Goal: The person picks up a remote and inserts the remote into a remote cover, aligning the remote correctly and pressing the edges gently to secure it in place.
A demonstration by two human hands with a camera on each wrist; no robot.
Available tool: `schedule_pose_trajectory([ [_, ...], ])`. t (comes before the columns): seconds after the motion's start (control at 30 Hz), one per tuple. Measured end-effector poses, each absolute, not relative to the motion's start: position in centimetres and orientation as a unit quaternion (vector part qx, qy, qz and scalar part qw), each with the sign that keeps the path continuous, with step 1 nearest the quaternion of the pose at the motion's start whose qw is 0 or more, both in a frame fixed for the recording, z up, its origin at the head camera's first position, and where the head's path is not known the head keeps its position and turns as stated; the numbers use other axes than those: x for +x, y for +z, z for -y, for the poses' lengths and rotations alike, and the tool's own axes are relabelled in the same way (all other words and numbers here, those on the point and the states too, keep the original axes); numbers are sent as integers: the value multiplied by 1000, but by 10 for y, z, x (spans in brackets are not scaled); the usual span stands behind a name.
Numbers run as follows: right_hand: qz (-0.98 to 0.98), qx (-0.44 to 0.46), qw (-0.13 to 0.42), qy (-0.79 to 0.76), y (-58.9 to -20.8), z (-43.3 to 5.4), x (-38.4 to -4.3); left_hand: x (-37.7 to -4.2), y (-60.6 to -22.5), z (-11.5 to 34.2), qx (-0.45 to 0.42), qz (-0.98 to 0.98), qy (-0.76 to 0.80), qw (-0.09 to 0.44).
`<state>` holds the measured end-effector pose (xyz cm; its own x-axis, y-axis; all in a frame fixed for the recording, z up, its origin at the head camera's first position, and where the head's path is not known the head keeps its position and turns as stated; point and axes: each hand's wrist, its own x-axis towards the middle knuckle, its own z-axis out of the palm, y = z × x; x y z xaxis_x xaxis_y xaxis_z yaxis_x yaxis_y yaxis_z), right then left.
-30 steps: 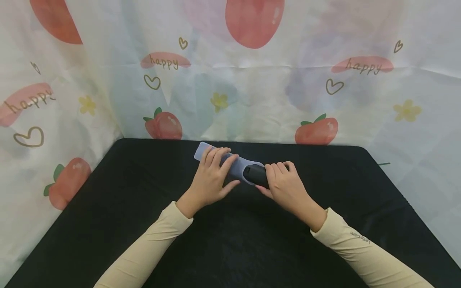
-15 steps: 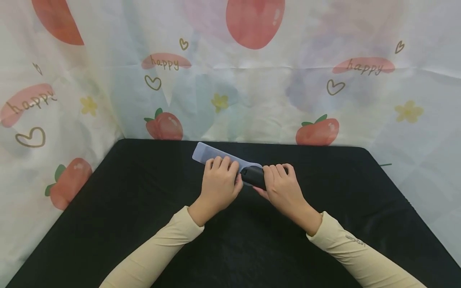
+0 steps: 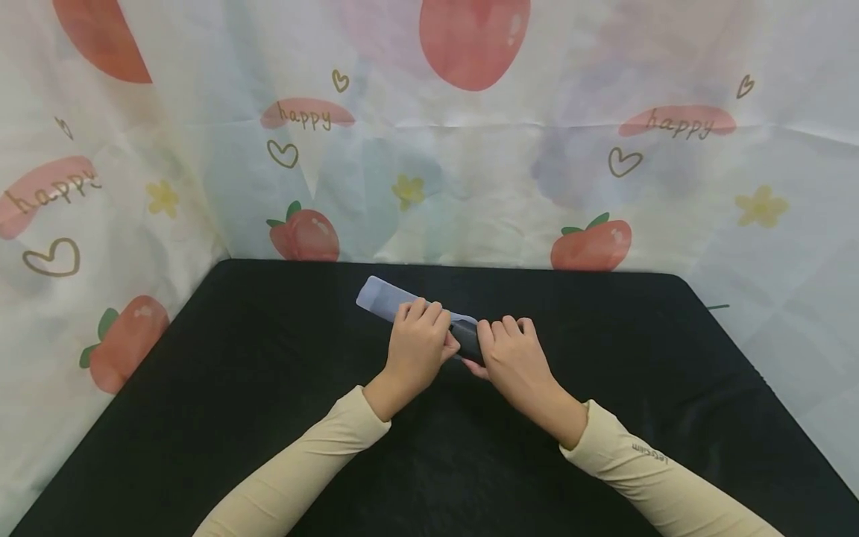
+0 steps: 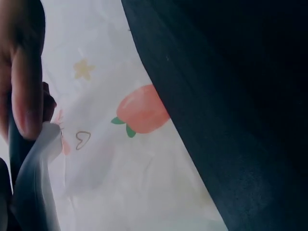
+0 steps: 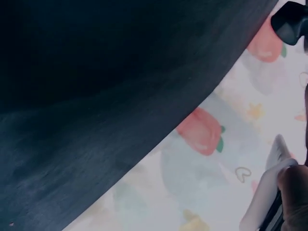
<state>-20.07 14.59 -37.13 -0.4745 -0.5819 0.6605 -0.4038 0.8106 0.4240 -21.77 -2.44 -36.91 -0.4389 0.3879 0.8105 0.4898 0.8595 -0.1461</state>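
Pale blue and looking faintly see-through, a flat strip (image 3: 384, 300) is extending leftward from a black handle (image 3: 467, 342), its outer corners rounding off and its edge rimming the handle. Both are slanting, with a black surface (image 3: 443, 462) lying beneath the handle. The left hand (image 3: 417, 349) is wrapping its fingers over the strip just left of the handle; the right hand (image 3: 515, 362) is gripping the handle, hiding its right end. Beyond the handle, a fruit-printed cloth (image 3: 479, 198) is hanging.
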Motion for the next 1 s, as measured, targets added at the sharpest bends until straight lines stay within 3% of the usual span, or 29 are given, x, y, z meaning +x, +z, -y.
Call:
schedule_pose_trajectory([
  [0.33, 870, 263, 408, -91, -374, -134, -196, -220, -371, 26, -264, 847, -36, 459],
  [0.53, 876, 233, 420, -52, -368, -131, -205, -227, -363, 36, -215, 866, -13, 451],
  [0.83, 880, 238, 412, -5, -361, -138, -211, -223, -361, 44, -229, 897, -102, 364],
  [1.0, 882, 259, 394, 6, -359, -141, -210, -219, -357, 42, -230, 900, -100, 356],
])
